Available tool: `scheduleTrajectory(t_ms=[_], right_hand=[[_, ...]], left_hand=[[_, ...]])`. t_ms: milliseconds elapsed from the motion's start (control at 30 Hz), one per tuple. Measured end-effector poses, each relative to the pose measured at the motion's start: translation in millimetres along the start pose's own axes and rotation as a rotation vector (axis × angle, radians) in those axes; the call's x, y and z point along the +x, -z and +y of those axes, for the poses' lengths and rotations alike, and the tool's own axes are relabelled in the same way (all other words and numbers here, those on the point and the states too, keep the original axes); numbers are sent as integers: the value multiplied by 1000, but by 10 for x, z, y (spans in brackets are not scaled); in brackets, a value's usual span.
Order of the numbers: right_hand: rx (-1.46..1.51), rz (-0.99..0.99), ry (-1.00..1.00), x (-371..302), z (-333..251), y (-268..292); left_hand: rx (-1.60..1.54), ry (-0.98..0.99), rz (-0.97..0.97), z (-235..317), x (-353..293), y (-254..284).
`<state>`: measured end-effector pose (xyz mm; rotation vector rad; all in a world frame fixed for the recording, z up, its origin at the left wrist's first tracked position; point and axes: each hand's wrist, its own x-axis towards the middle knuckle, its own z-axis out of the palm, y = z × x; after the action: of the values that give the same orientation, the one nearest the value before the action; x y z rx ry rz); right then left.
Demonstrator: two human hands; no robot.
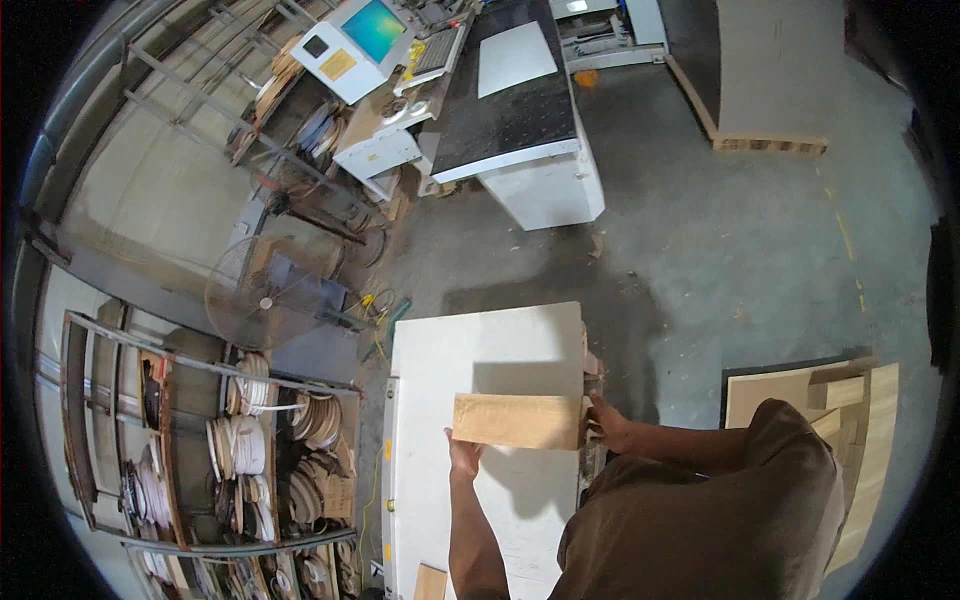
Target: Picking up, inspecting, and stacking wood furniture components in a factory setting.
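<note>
Wooden panel (517, 421) between left hand (463, 457) and right hand (607, 423).

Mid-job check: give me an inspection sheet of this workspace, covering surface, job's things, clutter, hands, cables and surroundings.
Surface: white table, mostly bare, standing on a grey concrete floor.
Job's things: tan wooden board, held flat above the table between both hands.
Clutter: small wood offcut at the table's near end.
Hands: left hand grips the board's left lower edge; right hand grips its right end.
Cables: yellow cable lying on the floor near the pedestal fan.
Surroundings: shelf rack of coiled edge strip at left; machine with a screen beyond; stacked wooden panels at right.
</note>
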<state>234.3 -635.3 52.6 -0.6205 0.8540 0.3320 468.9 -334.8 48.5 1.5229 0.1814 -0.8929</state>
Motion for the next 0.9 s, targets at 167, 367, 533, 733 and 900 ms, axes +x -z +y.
scheduleTrajectory(t_ms=[167, 367, 533, 733, 900], right_hand=[[-110, 66, -5, -31, -38, 18], [-310, 343, 82, 378, 149, 669], [-838, 110, 487, 1581, 711, 2028], [-914, 169, 456, 1354, 776, 2437], [-1583, 244, 678, 1026, 976, 2203]], left_hand=[[-91, -79, 527, -945, 145, 599], [123, -307, 438, -1616, -365, 590], [-38, -53, 495, -2218, -804, 1267], [-223, -2, 548, -2663, -1435, 1579], [-243, -60, 677, -3150, -1769, 1503]])
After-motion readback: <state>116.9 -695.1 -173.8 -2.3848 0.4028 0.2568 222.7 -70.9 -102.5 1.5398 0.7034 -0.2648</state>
